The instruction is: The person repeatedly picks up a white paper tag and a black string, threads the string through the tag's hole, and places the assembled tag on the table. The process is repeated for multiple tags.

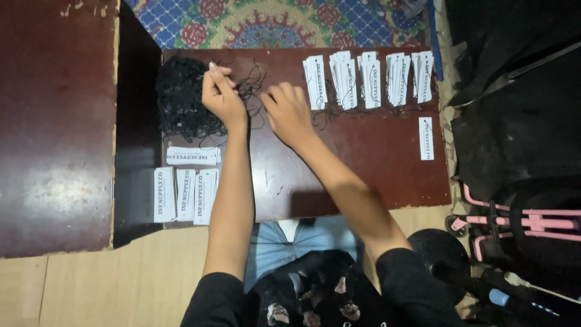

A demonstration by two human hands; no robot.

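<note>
Teasing one black string loose is the step judged to be in hand, and it is being done at the far side of the dark red desk [363, 175]. Nearest the body, beside the left forearm, three white paper tags [184, 195] are laid side by side with dark print running lengthwise, and a fourth white tag [192, 155] is set crosswise just beyond them. Further out, the left hand [222, 97] is raised over the desk, fingertips pressed together on a thin strand drawn from the tangle of black strings [181, 103] heaped just to its left. The right hand [289, 112] is laid close beside it, fingers loosely curled over stray loops; whether anything is pinched there cannot be told. A clean separation of one loop from the heap is what the next move is judged to call for, since strands are snagged together. To the right of the right hand, a row of strung white tags [369, 79] is stacked in overlapping bundles, black loops trailing below. Well beyond those, a single white tag [426, 138] is left alone.
</note>
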